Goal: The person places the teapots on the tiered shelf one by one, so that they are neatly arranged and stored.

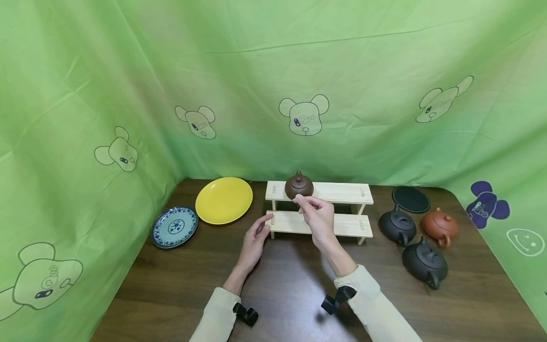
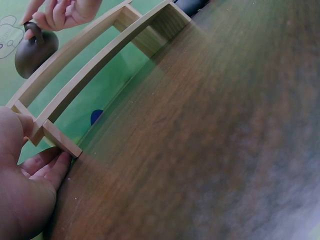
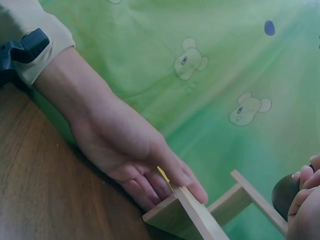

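Note:
A two-tier wooden stand [image 1: 287,222] stands toward the back of the table. On its upper board, left of the middle, is a small dark brown teapot [image 1: 299,185] with a round lid knob. My right hand [image 1: 319,222] reaches over the lower board and pinches the teapot's handle [image 2: 38,33] between thumb and fingertips. At the lower board's left end, my left hand [image 1: 253,242] grips the stand. In the right wrist view, that hand's index finger lies along the top of the board while the other fingers curl near the end leg [image 3: 162,209].
To the left lie a yellow plate [image 1: 224,200] and a blue patterned plate [image 1: 165,229]. On the right are a black teapot [image 1: 397,225], a second black teapot [image 1: 425,262], a reddish-brown teapot [image 1: 439,224] and a dark round dish [image 1: 411,199]. A green curtain [image 1: 248,152] hangs behind the table.

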Motion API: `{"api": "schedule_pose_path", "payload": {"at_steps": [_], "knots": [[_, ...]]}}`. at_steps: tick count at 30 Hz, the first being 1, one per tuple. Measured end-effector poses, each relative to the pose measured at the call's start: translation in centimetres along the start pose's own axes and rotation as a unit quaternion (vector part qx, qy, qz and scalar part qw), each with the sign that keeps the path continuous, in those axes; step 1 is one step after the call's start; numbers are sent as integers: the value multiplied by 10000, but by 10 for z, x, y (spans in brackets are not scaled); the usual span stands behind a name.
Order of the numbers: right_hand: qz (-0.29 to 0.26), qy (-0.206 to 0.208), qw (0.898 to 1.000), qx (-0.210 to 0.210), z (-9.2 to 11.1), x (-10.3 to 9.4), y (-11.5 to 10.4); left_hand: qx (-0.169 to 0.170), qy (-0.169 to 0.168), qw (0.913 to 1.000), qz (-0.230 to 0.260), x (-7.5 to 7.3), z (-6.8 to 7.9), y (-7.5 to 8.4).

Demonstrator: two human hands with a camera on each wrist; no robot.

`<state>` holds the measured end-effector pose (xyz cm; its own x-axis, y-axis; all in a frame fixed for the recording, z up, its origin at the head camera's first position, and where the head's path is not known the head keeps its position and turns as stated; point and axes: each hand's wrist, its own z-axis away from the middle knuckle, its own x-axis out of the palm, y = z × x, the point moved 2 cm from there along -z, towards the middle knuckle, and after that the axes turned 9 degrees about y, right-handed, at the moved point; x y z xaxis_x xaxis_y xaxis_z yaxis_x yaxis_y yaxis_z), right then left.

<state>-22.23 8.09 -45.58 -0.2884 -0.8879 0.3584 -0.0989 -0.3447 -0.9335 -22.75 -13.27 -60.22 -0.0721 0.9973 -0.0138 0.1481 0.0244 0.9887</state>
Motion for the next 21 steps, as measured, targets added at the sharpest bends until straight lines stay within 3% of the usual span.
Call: {"api": "schedule_pose_path", "payload": {"at_steps": [21], "knots": [[23,103,9997,223,-4,19,4,-58,-23,10000,32,-1,-1,0]]}}
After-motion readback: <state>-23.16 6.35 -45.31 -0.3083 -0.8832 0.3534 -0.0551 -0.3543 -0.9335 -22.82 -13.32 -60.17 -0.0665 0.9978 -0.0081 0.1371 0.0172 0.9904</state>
